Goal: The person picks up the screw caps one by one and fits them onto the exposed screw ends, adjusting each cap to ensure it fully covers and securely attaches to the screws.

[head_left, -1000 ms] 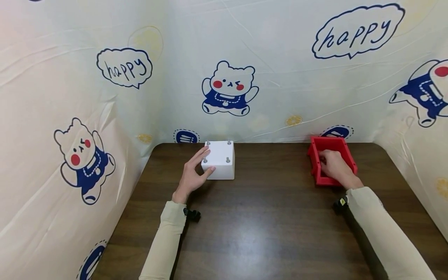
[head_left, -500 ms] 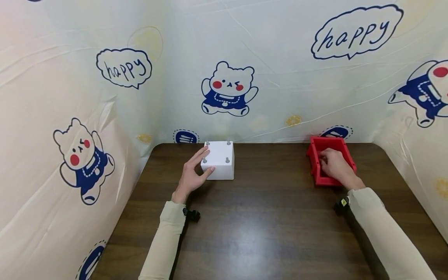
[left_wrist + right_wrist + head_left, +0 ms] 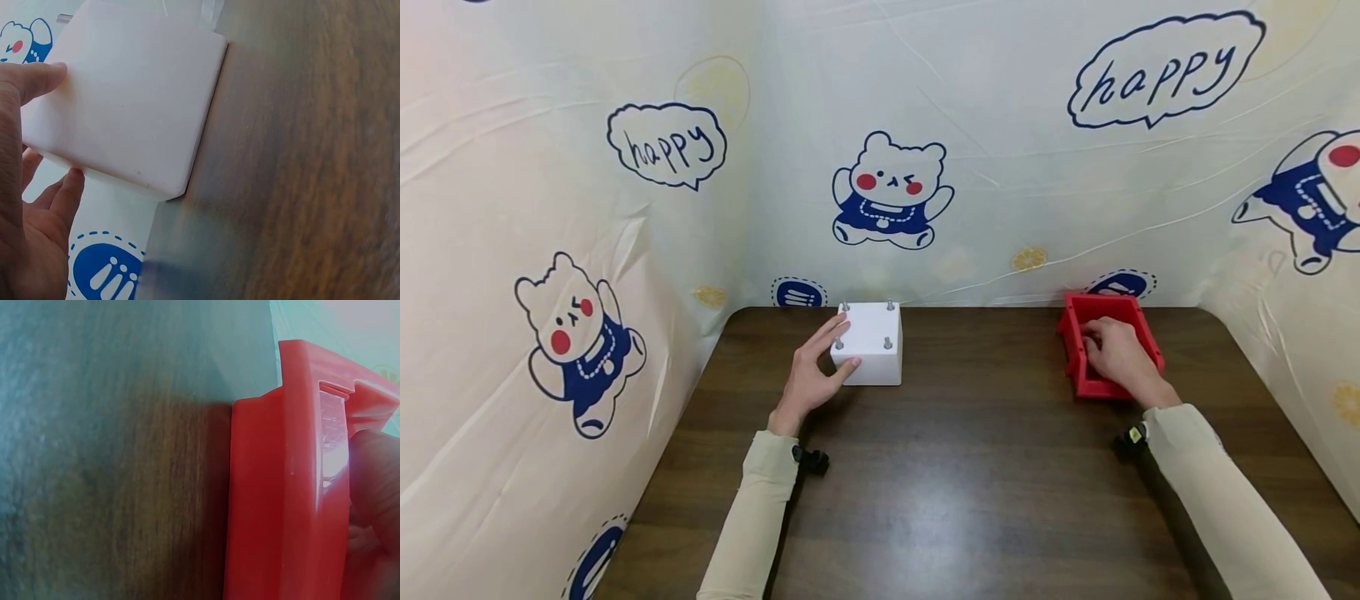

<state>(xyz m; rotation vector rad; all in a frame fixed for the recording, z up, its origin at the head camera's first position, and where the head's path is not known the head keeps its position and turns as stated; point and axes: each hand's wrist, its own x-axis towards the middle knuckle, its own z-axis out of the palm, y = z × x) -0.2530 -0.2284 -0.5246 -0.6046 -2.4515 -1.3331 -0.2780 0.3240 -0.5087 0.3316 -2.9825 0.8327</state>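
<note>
Box [image 3: 874, 367], white and square-topped, at the back edge of the dark wood-grain table [image 3: 940, 475], left of centre, with four metal bolts [image 3: 888, 342] standing up near the corners of its top. Clamped at its near left corner by the left hand [image 3: 808, 379], thumb on the front face, fingers against the left side, one at the top edge between the two left bolts. Well apart from it, toward the right end of the table, an open red bin [image 3: 1093, 387]. Down inside this, the right hand [image 3: 1118, 354], fingers bent; cannot tell whether clamped on anything, with the fingertips out of clear sight. Pale sleeves [image 3: 745, 517] on both arms, black wrist cameras [image 3: 812, 462] by the cuffs, and behind, a light curtain [image 3: 1000, 183] printed with winking bears and "happy" bubbles
</note>
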